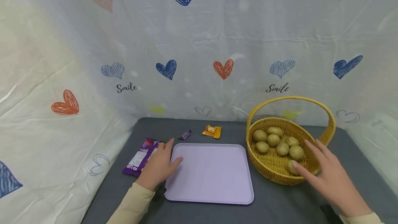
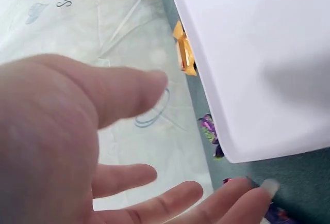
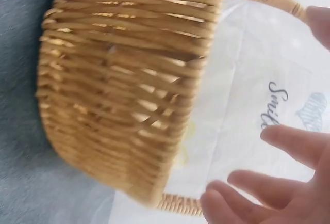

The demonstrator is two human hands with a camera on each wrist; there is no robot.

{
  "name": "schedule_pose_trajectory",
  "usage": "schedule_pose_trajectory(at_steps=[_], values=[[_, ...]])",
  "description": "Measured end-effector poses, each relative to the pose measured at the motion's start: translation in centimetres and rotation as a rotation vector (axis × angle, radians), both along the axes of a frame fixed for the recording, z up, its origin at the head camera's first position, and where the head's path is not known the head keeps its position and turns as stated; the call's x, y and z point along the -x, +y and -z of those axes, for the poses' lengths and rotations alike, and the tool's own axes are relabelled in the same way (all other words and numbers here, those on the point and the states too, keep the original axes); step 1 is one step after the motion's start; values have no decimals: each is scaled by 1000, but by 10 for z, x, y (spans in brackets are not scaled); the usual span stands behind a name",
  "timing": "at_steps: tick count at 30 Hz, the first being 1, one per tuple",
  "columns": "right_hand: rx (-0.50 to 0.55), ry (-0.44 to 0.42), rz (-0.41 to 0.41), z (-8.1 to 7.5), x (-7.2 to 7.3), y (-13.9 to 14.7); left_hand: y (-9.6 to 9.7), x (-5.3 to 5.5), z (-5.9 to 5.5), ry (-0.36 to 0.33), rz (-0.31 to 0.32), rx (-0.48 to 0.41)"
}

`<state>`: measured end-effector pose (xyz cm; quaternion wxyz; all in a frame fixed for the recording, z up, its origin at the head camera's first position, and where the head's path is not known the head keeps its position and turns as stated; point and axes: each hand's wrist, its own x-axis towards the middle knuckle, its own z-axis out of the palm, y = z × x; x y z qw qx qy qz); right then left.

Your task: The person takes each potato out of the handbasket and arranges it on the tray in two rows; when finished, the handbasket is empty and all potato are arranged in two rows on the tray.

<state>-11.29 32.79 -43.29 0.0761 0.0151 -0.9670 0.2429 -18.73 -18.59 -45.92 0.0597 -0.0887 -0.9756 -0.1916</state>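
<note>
My left hand (image 1: 159,166), fingers spread and relaxed, hovers over the left edge of a pale purple tray (image 1: 211,174). Just beyond it lies a purple snack packet (image 1: 136,160), partly covered by the fingers in the head view. To the right, a yellow wicker basket (image 1: 270,177) with a tall arched handle holds several oval, olive-yellow pieces (image 1: 282,149) resembling potatoes or kiwis. My right hand (image 1: 334,180) has its fingers loosely extended at the basket's right rim, holding nothing. In the right wrist view, its fingers (image 3: 294,144) appear beside the woven wall (image 3: 118,95).
Behind the tray lie a small purple-wrapped candy (image 1: 185,134) and an orange-yellow packet (image 1: 212,131). All stand on a dark grey table (image 1: 192,213). A pale curtain (image 1: 192,44) printed with hearts closes off the back and left side.
</note>
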Motion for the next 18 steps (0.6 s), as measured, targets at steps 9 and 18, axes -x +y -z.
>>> schedule_pose_trajectory(at_steps=[9, 18], values=[[-8, -54, -88, -19, 25, -7, -8, 6, 10, 29, -14, -21], [70, -93, -178, -22, 56, -12, -22, 16, 26, -168, 13, -147]])
